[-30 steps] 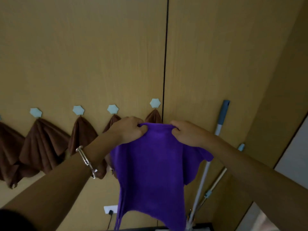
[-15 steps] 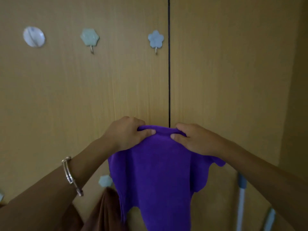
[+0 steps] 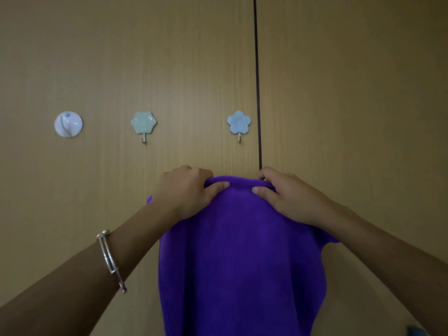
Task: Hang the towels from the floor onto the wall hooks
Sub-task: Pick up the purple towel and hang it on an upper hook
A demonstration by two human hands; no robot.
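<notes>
Purple towel (image 3: pixel 240 251): held up by its top edge in front of the wood-grain wall (image 3: pixel 351 93), below the row of hooks and touching none of them; hangs straight down and runs out at the bottom of the view; top edge gathered into a short rolled fold between the two hands. Left hand (image 3: pixel 186 192): grips the left end of that fold, fingers curled over the top edge, thumb flat on the front of the cloth. Right hand (image 3: pixel 291 197): grips the right end in the same way, thumb tip near the left thumb but apart from it. Silver bracelet (image 3: pixel 110 258): on the left wrist. Flower-shaped blue hook (image 3: pixel 238 122): on the wall above the left hand, just left of the dark vertical seam (image 3: pixel 257 81), small metal prong bare. Hexagonal pale green hook (image 3: pixel 143 122): further left at the same height, prong bare. Round white hook (image 3: pixel 68 124): leftmost in the row, nothing hanging on it. Small bluish object (image 3: pixel 415 332): at the bottom right corner, too cut off to identify.
</notes>
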